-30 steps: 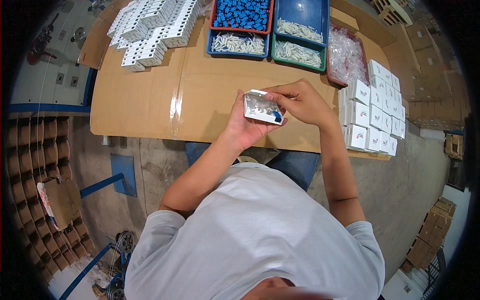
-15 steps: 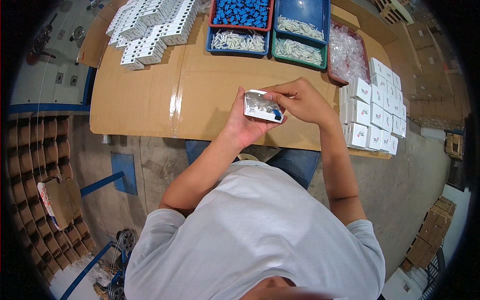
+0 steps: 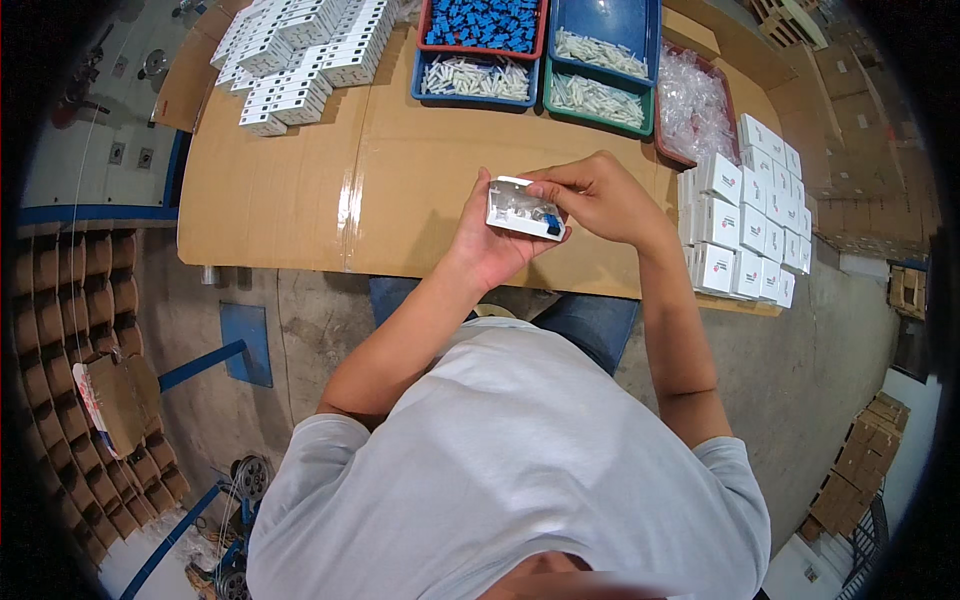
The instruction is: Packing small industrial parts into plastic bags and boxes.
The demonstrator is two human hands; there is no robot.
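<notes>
My left hand (image 3: 484, 238) holds a small white box (image 3: 508, 222) from below and the left, above the near part of the cardboard-covered table. The box's open face is turned up. Inside it lie a clear plastic piece (image 3: 512, 203) and a small blue part (image 3: 553, 224) at the lower right corner. From the right, my right hand (image 3: 598, 198) pinches at the upper right edge of the box with thumb and fingers. Whether those fingers grip the box's edge or the clear plastic is hard to make out.
Trays of blue parts (image 3: 482, 24) and of white sticks (image 3: 474, 80) stand at the back. A red tray (image 3: 735, 150) of clear plastic pieces (image 3: 692, 108) sits right of them. White boxes are stacked at the far left (image 3: 350, 62) and at the right (image 3: 722, 222).
Both hands stay at the box with almost the same grip. The box has shifted very slightly up and left in the picture.
</notes>
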